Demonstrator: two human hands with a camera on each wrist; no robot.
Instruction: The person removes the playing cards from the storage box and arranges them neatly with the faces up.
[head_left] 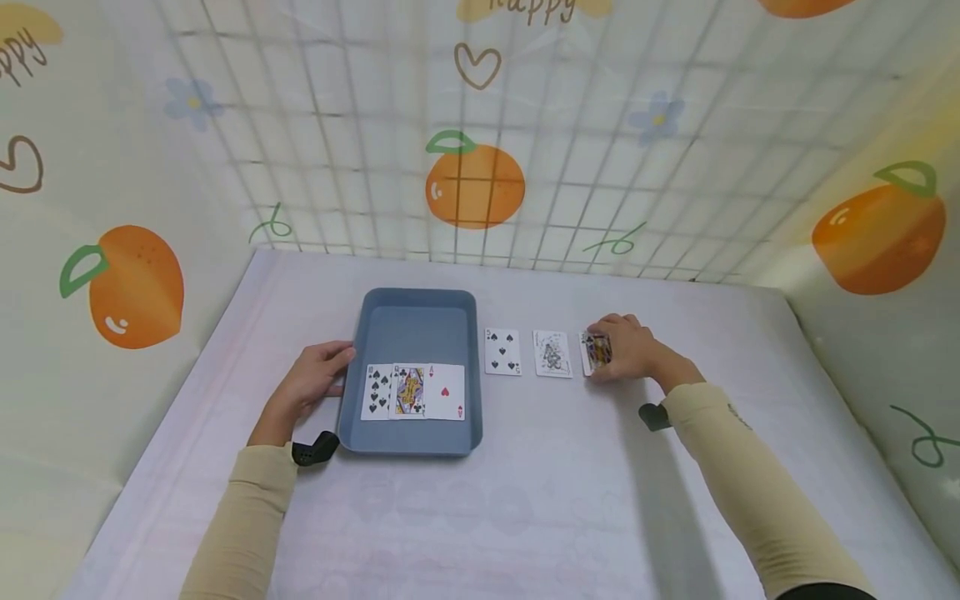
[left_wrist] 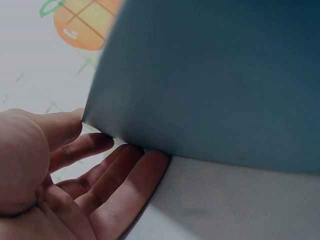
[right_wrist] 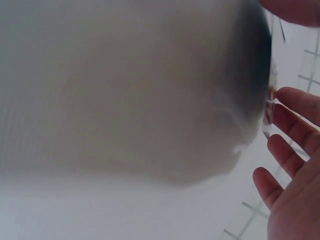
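Note:
My left hand [head_left: 318, 372] holds the left side of a blue-grey tray [head_left: 420, 437], its thumb and fingertips against the edge. In the left wrist view, the fingers [left_wrist: 132, 187] meet the tray's lower edge. Overlapping face up inside the tray lie a black spade card [head_left: 375, 400], a queen [head_left: 409, 392] and an ace of hearts [head_left: 446, 390]. At the right end of a row on the table, my right hand [head_left: 633, 350] pinches a face card [head_left: 597, 353] between thumb and fingers, partly covering it. The right wrist view shows only fingertips [right_wrist: 285, 155] beside a card edge.
Between the tray and my right hand lie a five of spades [head_left: 502, 352] and a joker [head_left: 552, 354], face up and apart. A white cloth covers the table [head_left: 525, 517]. Printed curtains [head_left: 480, 117] and a wire grid stand behind it, with curtains at both sides.

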